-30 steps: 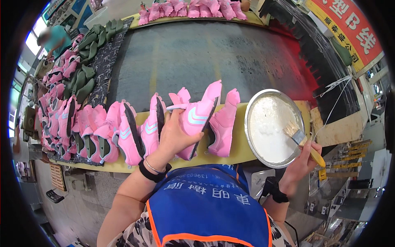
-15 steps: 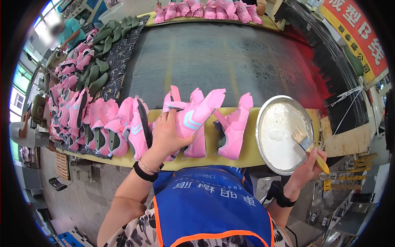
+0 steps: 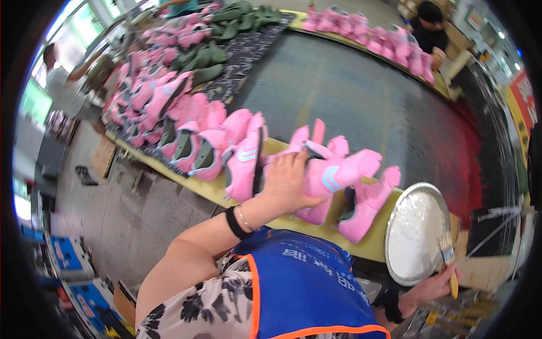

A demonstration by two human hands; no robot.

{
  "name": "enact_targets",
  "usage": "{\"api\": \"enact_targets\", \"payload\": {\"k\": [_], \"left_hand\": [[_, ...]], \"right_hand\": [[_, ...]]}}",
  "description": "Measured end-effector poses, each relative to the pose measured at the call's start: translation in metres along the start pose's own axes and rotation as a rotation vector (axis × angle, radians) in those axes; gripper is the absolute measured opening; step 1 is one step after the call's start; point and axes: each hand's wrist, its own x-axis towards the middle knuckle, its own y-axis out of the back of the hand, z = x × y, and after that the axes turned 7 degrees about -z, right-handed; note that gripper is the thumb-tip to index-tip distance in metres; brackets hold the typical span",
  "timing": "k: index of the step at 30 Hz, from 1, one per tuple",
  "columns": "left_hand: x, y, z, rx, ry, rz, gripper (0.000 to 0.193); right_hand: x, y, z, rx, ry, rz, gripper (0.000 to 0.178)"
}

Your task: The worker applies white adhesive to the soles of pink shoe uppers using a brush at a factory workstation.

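My left hand (image 3: 287, 182) is closed around a pink shoe upper (image 3: 355, 166) with pale blue stripes, thumb on the near side. That shoe lies tilted over the yellow table edge, and it partly covers other pink shoes behind and beneath it. To its right, another pink shoe (image 3: 367, 212) stands apart with its dark inside showing. My right hand (image 3: 433, 287) grips the yellow handle of a flat brush (image 3: 447, 248). The bristles point up and away, at the right side of a round metal basin (image 3: 389, 251) holding white liquid (image 3: 418, 231).
Pink shoes (image 3: 206, 152) crowd the left side, beside a pile of dark green shoe lasts (image 3: 209, 56). A wide grey conveyor belt (image 3: 339, 96) lies beyond. More pink shoes (image 3: 389, 42) line its far edge near a person in black (image 3: 430, 28). Another person (image 3: 65, 82) stands far left.
The whole view has turned, so the table now slants down to the right. My left hand still holds the pink shoe. The brush has shifted from over the white liquid toward the basin's right rim.
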Motion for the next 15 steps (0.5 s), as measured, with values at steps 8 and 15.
{"api": "enact_targets", "payload": {"k": [8, 15], "left_hand": [[0.001, 0.022, -0.060, -0.251, 0.149, 0.479, 0.047], [-0.032, 0.102, -0.196, 0.321, 0.703, 0.817, 0.041]], "right_hand": [[0.006, 0.001, -0.002, -0.072, -0.027, -0.039, 0.030], [0.020, 0.006, 0.014, -0.006, 0.011, -0.033, 0.035]]}}
